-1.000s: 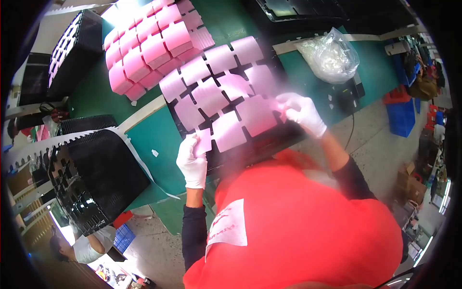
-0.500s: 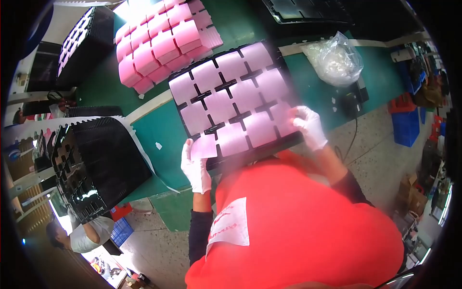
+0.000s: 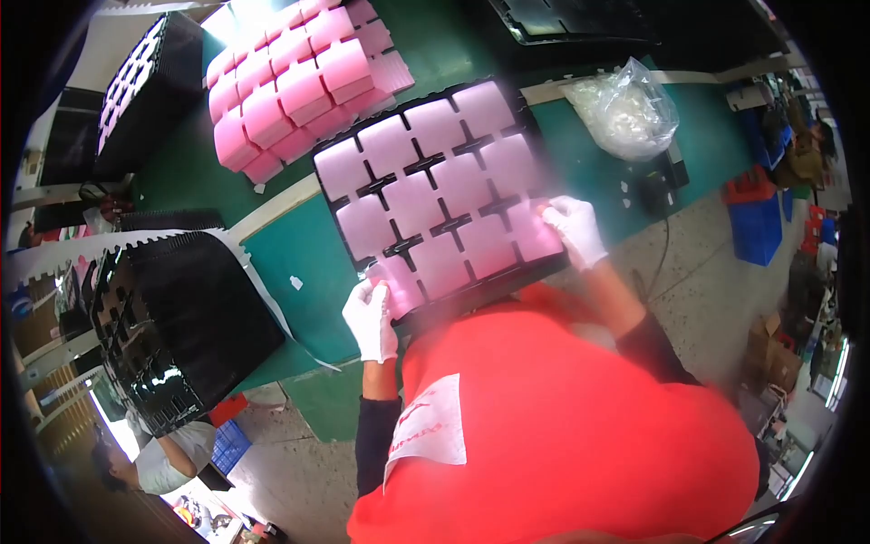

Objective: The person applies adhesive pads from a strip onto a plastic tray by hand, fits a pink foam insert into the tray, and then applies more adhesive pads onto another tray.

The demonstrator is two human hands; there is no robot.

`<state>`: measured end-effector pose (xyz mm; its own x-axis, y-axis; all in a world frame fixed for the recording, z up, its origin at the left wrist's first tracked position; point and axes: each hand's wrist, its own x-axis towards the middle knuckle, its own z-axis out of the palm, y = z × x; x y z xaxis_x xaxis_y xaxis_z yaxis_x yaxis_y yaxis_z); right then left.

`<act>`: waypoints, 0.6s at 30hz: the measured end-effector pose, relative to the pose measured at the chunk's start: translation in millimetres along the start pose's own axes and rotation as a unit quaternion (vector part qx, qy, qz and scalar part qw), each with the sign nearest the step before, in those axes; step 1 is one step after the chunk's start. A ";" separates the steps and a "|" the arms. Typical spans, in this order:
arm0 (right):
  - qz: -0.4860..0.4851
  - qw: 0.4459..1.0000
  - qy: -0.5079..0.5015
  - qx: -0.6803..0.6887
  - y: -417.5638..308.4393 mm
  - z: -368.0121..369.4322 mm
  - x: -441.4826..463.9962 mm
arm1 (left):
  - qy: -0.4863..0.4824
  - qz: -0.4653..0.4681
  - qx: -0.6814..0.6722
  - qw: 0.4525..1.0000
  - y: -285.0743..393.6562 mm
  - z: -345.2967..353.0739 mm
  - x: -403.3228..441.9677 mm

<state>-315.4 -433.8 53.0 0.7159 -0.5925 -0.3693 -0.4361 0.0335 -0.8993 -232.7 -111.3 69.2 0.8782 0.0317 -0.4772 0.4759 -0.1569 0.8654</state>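
Observation:
A black tray (image 3: 494, 277) lies in front of me on the green bench, with a pink foam sheet (image 3: 459, 184) cut into joined pads spread over it. My left hand (image 3: 370, 317), in a white glove, is at the near left corner, its bare fingertips closed on the corner pad. At the right edge my right hand (image 3: 576, 230), also gloved, has its thumb and fingers pinched on the sheet's near right pad. Black cross-shaped ribs of the tray show through the slots between pads.
Behind the tray stands a stack of pink foam sheets (image 3: 299, 91). A clear plastic bag (image 3: 632, 118) lies at the back right. Stacked black trays (image 3: 199, 313) stand at the left, and another stack (image 3: 145, 91) farther back. A person (image 3: 172, 453) is at the lower left.
The foam's near left corner pad, which stuck out flat across the tray's edge, now sits lower and curved into the corner. My left fingers have moved inward onto it. My right hand has barely moved.

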 end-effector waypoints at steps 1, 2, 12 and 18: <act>0.001 1.000 -0.005 0.001 5.1 -2.0 1.4 | 0.004 0.006 -0.010 1.000 -1.8 0.5 2.7; 0.003 1.000 0.001 -0.008 12.7 -7.4 5.3 | 0.006 0.021 0.005 1.000 -1.9 1.4 2.6; -0.007 0.999 0.025 -0.028 10.3 -7.4 11.7 | 0.006 0.043 0.025 0.999 -0.5 6.2 5.8; 0.068 0.997 -0.030 -0.007 -14.9 -15.5 1.3 | -0.071 -0.037 -0.085 0.993 -9.9 -6.4 5.9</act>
<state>-316.4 -447.5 69.6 0.6803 -0.5347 -0.5012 -0.5387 0.0988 -0.8367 -231.9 -103.2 58.7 0.8308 -0.1052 -0.5466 0.5504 0.0096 0.8348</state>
